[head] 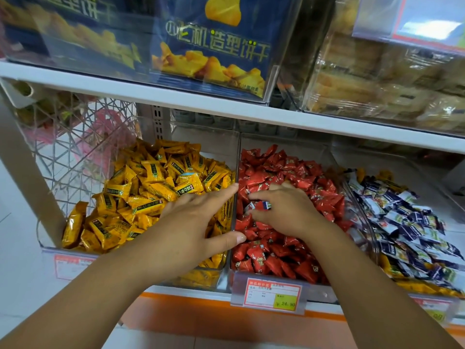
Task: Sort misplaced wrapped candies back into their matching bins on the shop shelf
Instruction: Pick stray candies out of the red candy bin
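Three clear bins stand side by side on the shelf: yellow candies [151,187] on the left, red candies [276,172] in the middle, blue-and-white candies [407,222] on the right. My left hand [198,220] lies flat over the yellow bin's right side, fingers spread, its thumb and forefinger tips at the clear divider [236,157]. My right hand [286,210] is down in the red bin, its fingers curled around a blue-and-white candy [261,205] that lies among the red ones. Some yellow candies [392,270] lie along the front of the blue-and-white bin.
An upper shelf board [226,107] hangs close above the bins, carrying clear boxes of biscuit packs [216,54] and pastries [377,79]. A price tag [273,294] is clipped below the red bin. A wire basket [75,147] sits left of the yellow bin.
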Available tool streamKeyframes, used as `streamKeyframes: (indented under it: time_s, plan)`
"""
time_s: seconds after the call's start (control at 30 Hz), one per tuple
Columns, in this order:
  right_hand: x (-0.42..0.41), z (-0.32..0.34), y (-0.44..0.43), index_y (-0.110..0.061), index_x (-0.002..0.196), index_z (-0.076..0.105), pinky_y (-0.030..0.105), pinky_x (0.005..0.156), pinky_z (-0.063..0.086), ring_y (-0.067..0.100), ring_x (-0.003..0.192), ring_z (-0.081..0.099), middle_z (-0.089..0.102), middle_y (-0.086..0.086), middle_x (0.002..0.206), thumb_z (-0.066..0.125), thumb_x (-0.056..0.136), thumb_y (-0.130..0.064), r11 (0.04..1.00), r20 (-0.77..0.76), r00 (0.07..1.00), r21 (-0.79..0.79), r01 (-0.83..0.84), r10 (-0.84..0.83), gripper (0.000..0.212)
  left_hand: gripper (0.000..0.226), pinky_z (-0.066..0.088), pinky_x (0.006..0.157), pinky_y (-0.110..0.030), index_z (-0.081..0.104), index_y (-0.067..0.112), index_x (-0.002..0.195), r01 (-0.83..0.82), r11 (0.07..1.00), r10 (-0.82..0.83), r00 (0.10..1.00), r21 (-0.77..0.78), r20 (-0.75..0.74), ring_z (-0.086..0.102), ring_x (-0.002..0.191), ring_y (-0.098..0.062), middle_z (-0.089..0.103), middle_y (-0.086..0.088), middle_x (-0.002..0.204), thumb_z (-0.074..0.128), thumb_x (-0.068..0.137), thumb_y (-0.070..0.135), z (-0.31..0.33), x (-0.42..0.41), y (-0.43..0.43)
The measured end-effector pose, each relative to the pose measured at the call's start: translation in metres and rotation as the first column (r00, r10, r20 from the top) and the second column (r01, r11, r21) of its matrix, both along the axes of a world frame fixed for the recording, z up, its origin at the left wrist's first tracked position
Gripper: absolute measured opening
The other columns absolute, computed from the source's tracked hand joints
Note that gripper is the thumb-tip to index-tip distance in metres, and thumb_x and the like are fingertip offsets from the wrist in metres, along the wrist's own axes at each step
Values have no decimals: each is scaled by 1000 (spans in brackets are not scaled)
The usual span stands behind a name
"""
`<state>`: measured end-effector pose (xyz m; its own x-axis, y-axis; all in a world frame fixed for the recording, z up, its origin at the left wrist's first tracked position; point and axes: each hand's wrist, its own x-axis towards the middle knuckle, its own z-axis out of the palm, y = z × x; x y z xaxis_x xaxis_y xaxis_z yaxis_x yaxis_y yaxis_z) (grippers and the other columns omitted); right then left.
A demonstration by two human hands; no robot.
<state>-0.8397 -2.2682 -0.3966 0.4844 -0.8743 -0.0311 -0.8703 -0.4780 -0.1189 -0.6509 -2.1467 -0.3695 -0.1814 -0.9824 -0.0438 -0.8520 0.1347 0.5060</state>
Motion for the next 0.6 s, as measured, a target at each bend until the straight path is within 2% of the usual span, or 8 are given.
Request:
streamKeyframes:
  time_s: [0.07, 0.17, 0.3, 0.43, 0.5, 0.6]
  plan:
    - [3, 0, -4, -44, 137, 45, 35, 103, 26, 19, 126, 34, 48, -5, 132, 52, 88, -58, 999, -62, 998, 43, 14, -12, 52, 73, 11, 109, -28, -12, 69, 129, -4, 1000, 4, 1000, -4, 5, 9, 134, 2, 18, 31, 149, 32, 71, 75, -2, -1, 0]
    - [6, 0, -6, -42, 130, 53, 34, 100, 28, 18, 120, 37, 49, -7, 116, 56, 87, -55, 998, -45, 999, 65, -4, 7, 46, 73, 12, 107, -27, -11, 70, 128, -3, 1000, 3, 1000, -19, 4, 12, 131, 4, 20, 34, 146, 29, 68, 76, -3, -2, 1]
    - [3, -6, -2, -39, 108, 68, 35, 97, 37, 18, 116, 45, 56, -5, 108, 64, 85, -48, 1000, 171, 985, -15, -19, 21, 24, 75, 13, 109, -28, -11, 70, 130, -15, 1000, 15, 1000, -7, 10, 12, 127, 7, 21, 35, 142, 29, 67, 80, -5, 2, 1]
    - [-2, -8, 2, -36, 87, 72, 26, 79, 38, 10, 97, 50, 53, -10, 92, 73, 82, -39, 999, 328, 944, -40, -31, 42, 6, 75, 14, 112, -30, -12, 73, 127, -13, 1000, 13, 1000, 3, 23, 12, 130, 5, 19, 32, 148, 27, 64, 82, -3, 0, -1]
    - [-4, -6, 3, -34, 78, 70, 24, 78, 41, 7, 92, 51, 50, -11, 92, 77, 78, -32, 999, 447, 894, 7, -32, 26, 7, 75, 13, 112, -31, -13, 71, 129, -14, 1000, 14, 1000, 15, 24, 11, 131, 5, 18, 32, 149, 28, 66, 79, -2, 0, -1]
    - [-7, 0, 7, -25, 70, 65, 12, 80, 36, -1, 92, 51, 51, -9, 98, 82, 74, -24, 995, 629, 775, 98, -14, -52, 17, 75, 12, 112, -31, -14, 71, 129, -12, 1000, 11, 999, 18, 41, 10, 135, 3, 17, 31, 150, 28, 67, 79, -3, 1, -1]
